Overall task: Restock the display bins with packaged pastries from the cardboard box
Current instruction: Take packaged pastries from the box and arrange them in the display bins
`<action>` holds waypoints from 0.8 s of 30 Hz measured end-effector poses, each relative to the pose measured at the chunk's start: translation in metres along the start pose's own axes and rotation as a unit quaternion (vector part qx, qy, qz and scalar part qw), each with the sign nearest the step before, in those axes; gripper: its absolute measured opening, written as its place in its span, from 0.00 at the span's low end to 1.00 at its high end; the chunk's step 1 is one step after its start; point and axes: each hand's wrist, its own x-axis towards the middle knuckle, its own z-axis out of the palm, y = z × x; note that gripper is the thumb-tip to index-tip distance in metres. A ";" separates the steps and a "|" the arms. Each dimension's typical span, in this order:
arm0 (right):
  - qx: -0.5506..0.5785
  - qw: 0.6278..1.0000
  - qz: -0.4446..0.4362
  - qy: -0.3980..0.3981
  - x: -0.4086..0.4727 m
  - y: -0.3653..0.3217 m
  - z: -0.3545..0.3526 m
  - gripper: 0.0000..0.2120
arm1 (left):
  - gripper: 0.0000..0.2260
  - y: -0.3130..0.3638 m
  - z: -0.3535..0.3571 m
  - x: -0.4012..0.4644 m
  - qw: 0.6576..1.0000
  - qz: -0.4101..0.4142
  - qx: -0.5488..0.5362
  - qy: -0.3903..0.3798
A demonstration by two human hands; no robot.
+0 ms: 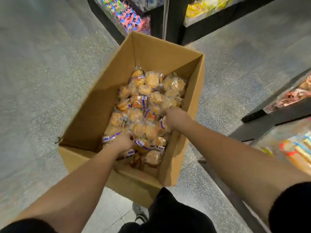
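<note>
**Both hands down in the pastry box**

Packaged pastries [148, 111] heaped loose in the cardboard box [101, 91] on the floor, centre of view. Left hand [123, 142] at 7 o'clock in the heap, fingers curled round wrapped packets. Right hand [176, 118] at 3 o'clock, fingers buried among wrappers; firm hold or not, cannot tell. Better to gather by the film edges than squeeze the cakes (soft, likely to crush), and lift clear of the box wall. Display bins [291, 96] out at 2 to 4 o'clock; more at 12.
</note>
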 end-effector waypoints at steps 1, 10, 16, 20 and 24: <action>-0.017 1.000 -0.005 -0.005 0.016 0.002 -0.002 0.17 | 0.09 0.001 0.005 0.011 1.000 -0.011 0.001 -0.018; -0.059 0.991 0.091 -0.075 0.137 0.028 -0.006 0.29 | 0.20 -0.019 0.063 0.099 0.991 -0.104 -0.060 -0.065; -0.105 0.979 0.078 -0.153 0.173 0.033 0.032 0.38 | 0.28 0.000 0.057 0.102 0.993 -0.093 0.011 -0.078; -0.093 0.977 0.111 -0.159 0.178 0.026 0.035 0.42 | 0.33 0.000 0.066 0.109 0.990 -0.082 0.072 -0.094; -0.087 0.976 0.131 -0.150 0.183 0.018 0.040 0.39 | 0.33 -0.001 0.063 0.111 0.989 -0.062 0.085 -0.099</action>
